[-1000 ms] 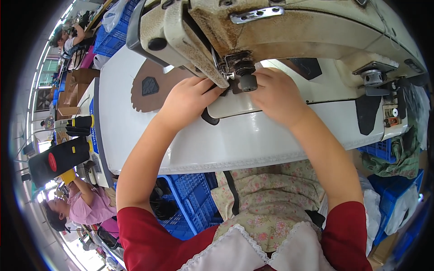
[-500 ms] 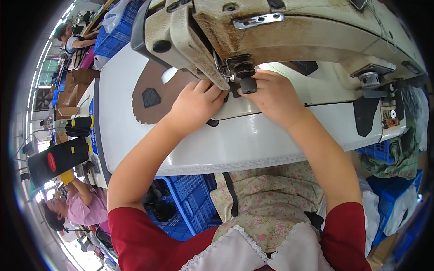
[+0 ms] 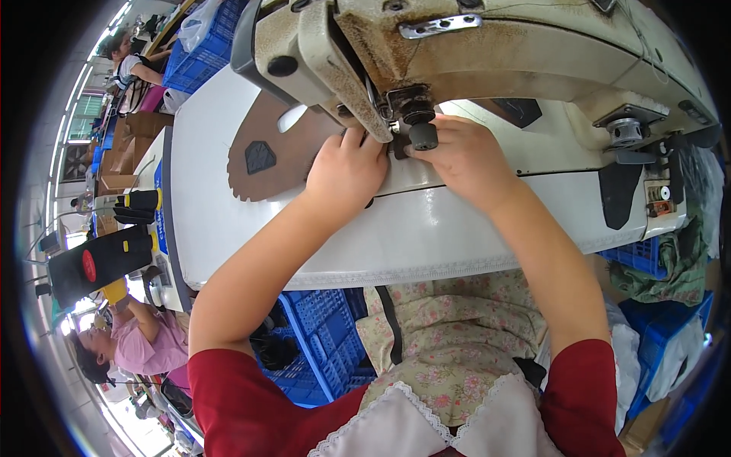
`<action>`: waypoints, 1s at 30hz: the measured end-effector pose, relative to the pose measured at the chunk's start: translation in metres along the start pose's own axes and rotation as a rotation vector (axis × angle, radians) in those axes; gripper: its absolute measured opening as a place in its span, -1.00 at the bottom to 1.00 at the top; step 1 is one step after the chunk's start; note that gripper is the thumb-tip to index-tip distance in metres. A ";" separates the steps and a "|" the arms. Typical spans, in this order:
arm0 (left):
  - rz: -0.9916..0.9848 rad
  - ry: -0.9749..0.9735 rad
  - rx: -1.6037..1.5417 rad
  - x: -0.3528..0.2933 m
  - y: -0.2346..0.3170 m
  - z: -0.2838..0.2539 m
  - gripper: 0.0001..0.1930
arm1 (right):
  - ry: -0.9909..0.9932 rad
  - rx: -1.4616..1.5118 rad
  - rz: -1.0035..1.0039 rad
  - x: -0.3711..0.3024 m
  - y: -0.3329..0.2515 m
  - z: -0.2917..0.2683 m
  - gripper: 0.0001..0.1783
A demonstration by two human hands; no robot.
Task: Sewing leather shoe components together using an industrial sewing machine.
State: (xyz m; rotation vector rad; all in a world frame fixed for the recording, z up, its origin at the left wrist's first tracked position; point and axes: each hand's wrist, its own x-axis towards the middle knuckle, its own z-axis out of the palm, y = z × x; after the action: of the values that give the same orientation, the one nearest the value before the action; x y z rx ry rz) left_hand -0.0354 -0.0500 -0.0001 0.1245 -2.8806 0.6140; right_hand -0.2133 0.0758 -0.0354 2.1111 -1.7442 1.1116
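Observation:
At the needle area of a sewing machine point(image 3: 358, 53) both my hands work close together. My left hand point(image 3: 347, 169) is closed, its bent fingers at the right part of a flat brown piece point(image 3: 247, 179), fingertips hidden under the machine head. The piece has notched edges, an oval hole and a dark angular patch point(image 3: 260, 157). My right hand point(image 3: 468, 160) has its fingers and thumb drawn together beside a black round knob point(image 3: 423, 135); whatever they pinch is hidden. A small dark strip point(image 3: 400, 145) shows between the hands under the presser area.
On the white table point(image 3: 411, 236) a dark flat cut piece point(image 3: 620, 194) lies at the right, another point(image 3: 514, 113) behind the machine arm. Blue crates point(image 3: 324, 335) stand below the front edge. At far left, two people sit near another machine point(image 3: 99, 259) and boxes.
My left hand has shifted slightly right, closer to the needle, and now covers most of a dark tip below it. The brown piece shifts slightly along with the view; my right hand barely differs.

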 end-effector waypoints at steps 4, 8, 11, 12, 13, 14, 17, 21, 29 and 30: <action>-0.094 -0.005 -0.045 0.002 0.001 0.006 -0.89 | -0.052 0.019 0.048 0.000 0.003 0.000 -0.84; -0.095 0.026 -0.068 -0.001 0.002 0.001 -0.82 | -0.034 -0.020 0.003 0.000 0.005 0.001 -0.83; -0.168 0.067 -0.201 -0.009 0.004 0.004 -0.66 | -0.044 -0.013 -0.003 0.002 0.007 0.003 -0.83; -0.168 0.066 -0.203 -0.010 0.003 0.005 -0.66 | -0.049 -0.006 -0.003 0.001 0.007 0.003 -0.83; -0.177 0.046 -0.226 -0.010 0.002 0.004 -0.63 | -0.051 -0.005 -0.001 0.001 0.006 0.003 -0.83; -0.184 0.028 -0.248 -0.011 0.000 0.004 -0.60 | -0.041 0.004 0.013 0.000 0.006 0.004 -0.82; -0.154 -0.011 -0.293 -0.014 -0.004 0.002 -0.61 | -0.037 0.024 0.021 -0.001 0.008 0.004 -0.81; -0.065 0.036 -0.211 -0.021 -0.005 0.006 -0.65 | -0.053 0.061 0.031 0.000 0.008 0.006 -0.80; -0.062 -0.084 -0.050 -0.009 0.005 0.006 -0.78 | -0.028 0.023 0.002 0.001 0.007 0.003 -0.83; -0.062 -0.085 -0.049 -0.008 0.007 0.006 -0.78 | -0.021 0.024 -0.002 0.000 0.007 0.003 -0.83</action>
State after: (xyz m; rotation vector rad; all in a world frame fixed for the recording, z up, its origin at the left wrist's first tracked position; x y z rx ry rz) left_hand -0.0294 -0.0462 -0.0098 0.2368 -2.9578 0.5390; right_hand -0.2183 0.0717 -0.0396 2.1454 -1.7458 1.1195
